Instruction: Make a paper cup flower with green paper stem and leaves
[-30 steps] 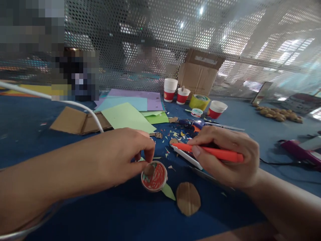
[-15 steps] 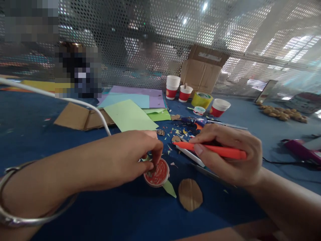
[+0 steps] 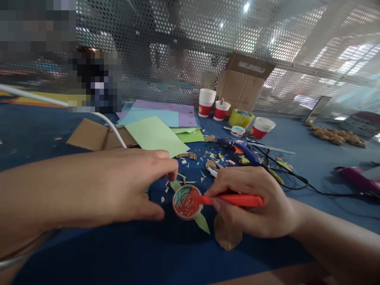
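My right hand (image 3: 252, 204) is closed around a red marker (image 3: 242, 200), whose tip meets the right side of a small round paper cup piece (image 3: 187, 202). Red scribbles cover much of that round face, with some teal at its upper left. A pale green pointed paper strip (image 3: 202, 224) sticks out from under it at lower right. My left hand (image 3: 148, 188) is to the left of the round piece, thumb and fingers apart, holding nothing. A cardboard disc (image 3: 228, 233) lies below my right hand, which partly covers it.
Behind are coloured paper sheets (image 3: 156, 134), folded cardboard (image 3: 87, 135), paper cups (image 3: 207, 103), yellow tape (image 3: 241, 117) and a blue glue gun (image 3: 237, 145) with a black cable. Paper scraps litter the middle. A white cable (image 3: 102, 118) crosses at left. Walnut-like objects (image 3: 337, 135) lie at right.
My right hand has moved down and left, bringing the marker onto the round piece. My left hand has let go of the piece's edge and drawn back left, its fingers spreading.
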{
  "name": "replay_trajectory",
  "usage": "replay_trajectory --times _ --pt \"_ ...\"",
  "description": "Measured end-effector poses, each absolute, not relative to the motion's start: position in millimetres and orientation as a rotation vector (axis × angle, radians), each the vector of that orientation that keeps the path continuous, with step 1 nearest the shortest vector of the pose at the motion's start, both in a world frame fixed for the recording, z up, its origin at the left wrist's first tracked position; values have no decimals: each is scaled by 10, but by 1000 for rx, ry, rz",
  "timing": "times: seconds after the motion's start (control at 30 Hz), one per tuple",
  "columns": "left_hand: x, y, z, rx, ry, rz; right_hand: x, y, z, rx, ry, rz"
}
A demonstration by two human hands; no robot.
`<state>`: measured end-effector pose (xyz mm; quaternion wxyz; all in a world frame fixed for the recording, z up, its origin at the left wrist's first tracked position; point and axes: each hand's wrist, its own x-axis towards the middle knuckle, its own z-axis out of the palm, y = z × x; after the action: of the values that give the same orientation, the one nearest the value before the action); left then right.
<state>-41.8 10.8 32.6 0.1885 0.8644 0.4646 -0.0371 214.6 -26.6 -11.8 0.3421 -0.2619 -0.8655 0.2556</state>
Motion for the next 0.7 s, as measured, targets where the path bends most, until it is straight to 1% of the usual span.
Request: replay_trajectory --times 0.1,0.4,0.7 --pt "-296 42 346 2347 1321 -245 2125 -246 -165 -679 -2270 654" --pt "-211 99 130 2361 1075 -71 2127 -232 -189 -654 -2324 650" --pt "-213 89 53 2448 1014 45 2119 -218 -193 -651 -2335 689"
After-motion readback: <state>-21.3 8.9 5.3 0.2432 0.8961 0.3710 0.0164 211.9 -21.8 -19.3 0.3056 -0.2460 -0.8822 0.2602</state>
